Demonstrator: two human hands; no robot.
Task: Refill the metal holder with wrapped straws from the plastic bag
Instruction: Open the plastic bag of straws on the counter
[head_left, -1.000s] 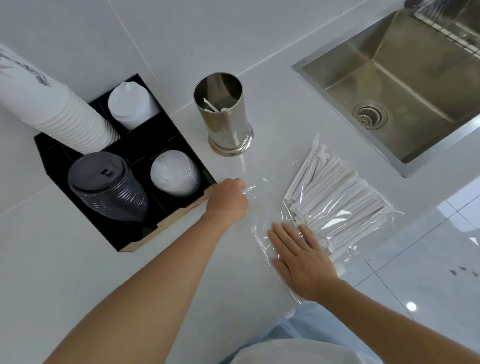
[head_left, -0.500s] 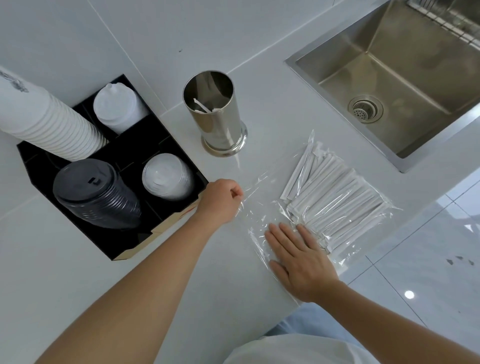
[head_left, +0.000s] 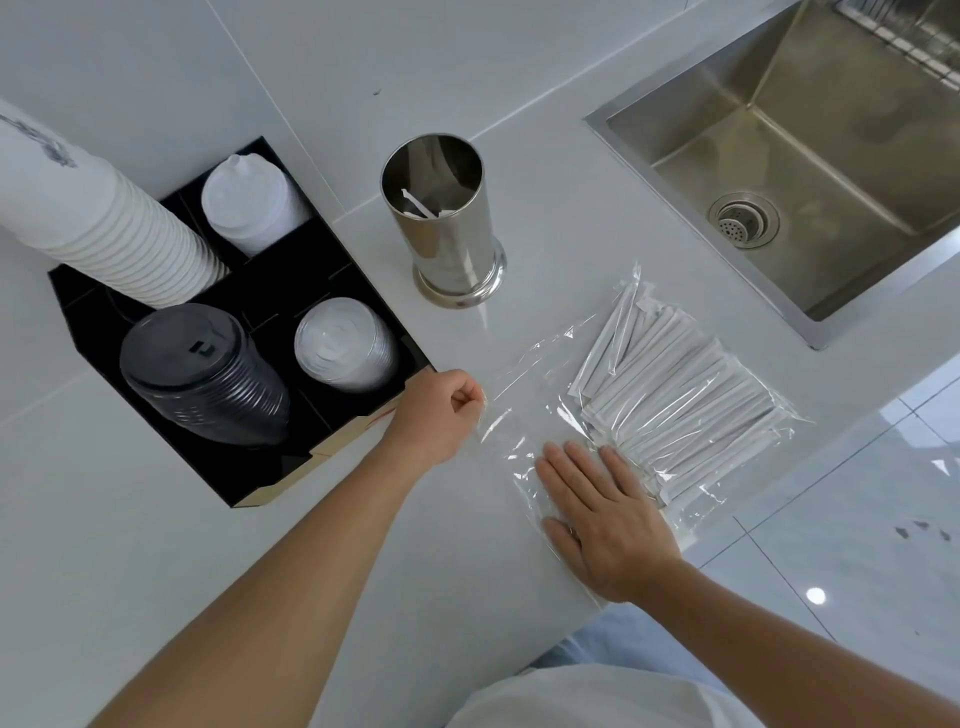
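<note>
A shiny metal holder (head_left: 447, 228) stands upright on the white counter with one or two wrapped straws low inside it. A clear plastic bag (head_left: 524, 374) lies flat on the counter to its right, near the front edge. Many white wrapped straws (head_left: 675, 384) fill the bag's far half. My left hand (head_left: 434, 410) is closed, pinching the bag's left edge. My right hand (head_left: 605, 514) lies flat with fingers spread on the bag's near end, fingertips touching the straw ends.
A black organiser (head_left: 332, 270) at the left holds a tall stack of white cups (head_left: 98, 218), black lids (head_left: 202, 374) and two stacks of white lids. A steel sink (head_left: 810, 156) is set into the counter at the right. The counter's edge runs just past the bag.
Both hands stay on the bag in almost the same places. The view has shifted slightly; the bag's left edge looks a little more pulled out.
</note>
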